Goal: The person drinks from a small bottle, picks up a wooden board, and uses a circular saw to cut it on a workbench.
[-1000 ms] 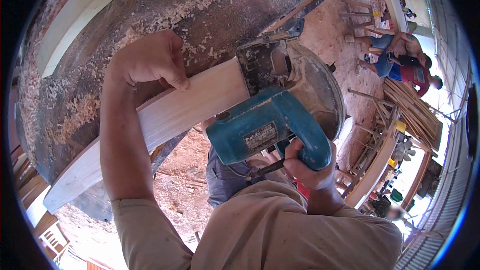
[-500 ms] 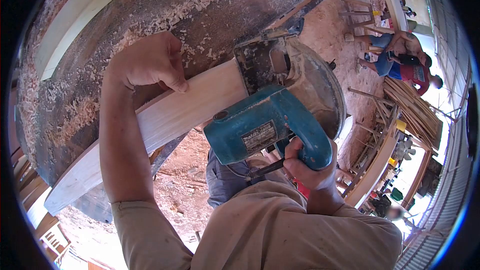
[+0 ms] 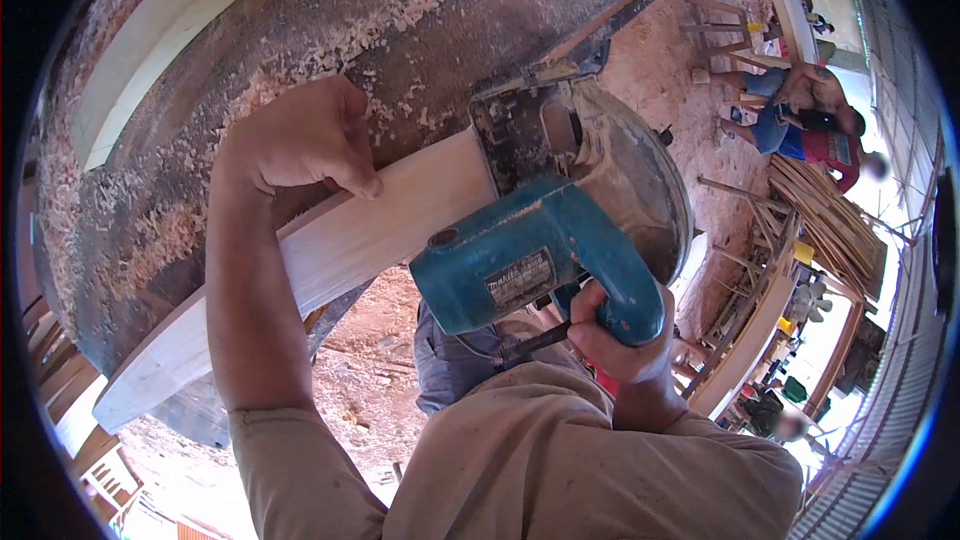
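My right hand (image 3: 625, 340) is wrapped round the rear handle of a teal circular saw (image 3: 500, 262). The saw's base plate rests across the right end of a pale wooden board (image 3: 390, 210), and its round guard (image 3: 640, 180) is coated in dust. Further left, my left hand (image 3: 300, 135) is closed at the board's far edge, thumb on the top face and the other fingers curled, partly hidden. The board lies along the near side of a dark worktable (image 3: 430, 60) strewn with shavings. I cannot see the blade's cutting edge.
Another curved pale plank (image 3: 150, 60) lies at the table's far left. A cord (image 3: 475, 345) hangs from the saw by my body. People (image 3: 815, 115) are at the right, near stacked boards (image 3: 825, 230). A white chair (image 3: 110, 480) stands lower left.
My left hand and forearm have shifted slightly right and down in view, with the board's left end. The saw has barely moved, and both hands keep their holds.
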The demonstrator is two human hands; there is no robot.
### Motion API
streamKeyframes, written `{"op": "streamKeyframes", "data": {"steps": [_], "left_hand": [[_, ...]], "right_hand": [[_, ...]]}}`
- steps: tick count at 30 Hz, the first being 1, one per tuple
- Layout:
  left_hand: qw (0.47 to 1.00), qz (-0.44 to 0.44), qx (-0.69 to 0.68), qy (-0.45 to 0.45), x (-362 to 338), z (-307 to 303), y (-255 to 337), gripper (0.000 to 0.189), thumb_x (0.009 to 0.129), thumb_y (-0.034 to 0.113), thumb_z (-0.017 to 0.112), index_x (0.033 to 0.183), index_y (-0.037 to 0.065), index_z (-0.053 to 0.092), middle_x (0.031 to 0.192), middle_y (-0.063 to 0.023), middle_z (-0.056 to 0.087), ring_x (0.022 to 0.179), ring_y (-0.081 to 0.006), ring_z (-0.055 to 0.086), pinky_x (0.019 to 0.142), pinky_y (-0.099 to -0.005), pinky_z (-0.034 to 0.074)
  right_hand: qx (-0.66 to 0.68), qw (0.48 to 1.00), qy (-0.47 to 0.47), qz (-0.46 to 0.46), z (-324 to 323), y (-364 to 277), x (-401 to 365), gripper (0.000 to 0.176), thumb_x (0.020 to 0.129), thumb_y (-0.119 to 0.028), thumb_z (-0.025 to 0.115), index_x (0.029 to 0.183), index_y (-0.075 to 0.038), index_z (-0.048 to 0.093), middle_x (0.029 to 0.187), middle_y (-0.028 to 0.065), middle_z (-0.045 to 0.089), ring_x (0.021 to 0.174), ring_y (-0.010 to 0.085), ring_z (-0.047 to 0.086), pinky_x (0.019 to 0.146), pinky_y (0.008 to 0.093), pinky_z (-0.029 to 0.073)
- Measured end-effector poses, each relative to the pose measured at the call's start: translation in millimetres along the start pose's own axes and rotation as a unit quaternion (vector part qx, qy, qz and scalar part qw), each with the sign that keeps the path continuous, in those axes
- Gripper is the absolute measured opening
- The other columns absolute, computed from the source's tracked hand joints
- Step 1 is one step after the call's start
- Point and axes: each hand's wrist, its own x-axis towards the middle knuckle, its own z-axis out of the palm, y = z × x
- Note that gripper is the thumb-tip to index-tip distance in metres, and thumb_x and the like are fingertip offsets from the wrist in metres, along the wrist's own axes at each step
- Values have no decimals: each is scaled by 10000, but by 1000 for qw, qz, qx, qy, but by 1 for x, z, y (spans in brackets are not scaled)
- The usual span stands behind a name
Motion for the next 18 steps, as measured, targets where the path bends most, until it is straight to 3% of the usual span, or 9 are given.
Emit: {"op": "streamKeyframes", "data": {"steps": [4,9,11,18], "left_hand": [[1000,16,15,-10,3,0,-2,252,492,151,822,645,3,686,638,-116,679,608,-197,646,572,-338,483],[1000,9,-10,-12,1,1,-3,235,500,139,826,651,9,702,636,-98,681,595,-170,641,567,-318,486],[1000,9,-5,-13,2,1,-3,221,507,124,835,658,14,718,632,-80,682,588,-148,637,564,-302,489],[1000,11,4,-27,4,1,-4,261,483,177,825,656,15,713,624,-109,667,587,-197,634,560,-328,477]], "right_hand": [[-3,1000,11,5,0,2,-1,271,686,-4,773,911,-15,620,775,22,629,674,67,572,582,226,450],[10,1000,24,10,2,0,0,272,679,1,772,905,-15,621,778,24,632,679,71,575,588,228,453],[-26,999,-15,-22,-3,4,1,287,678,7,770,922,-9,620,783,25,634,687,73,578,593,226,453],[-50,998,-30,-17,-3,-2,3,275,695,25,754,934,-5,621,785,24,634,689,74,583,594,223,452]]}}
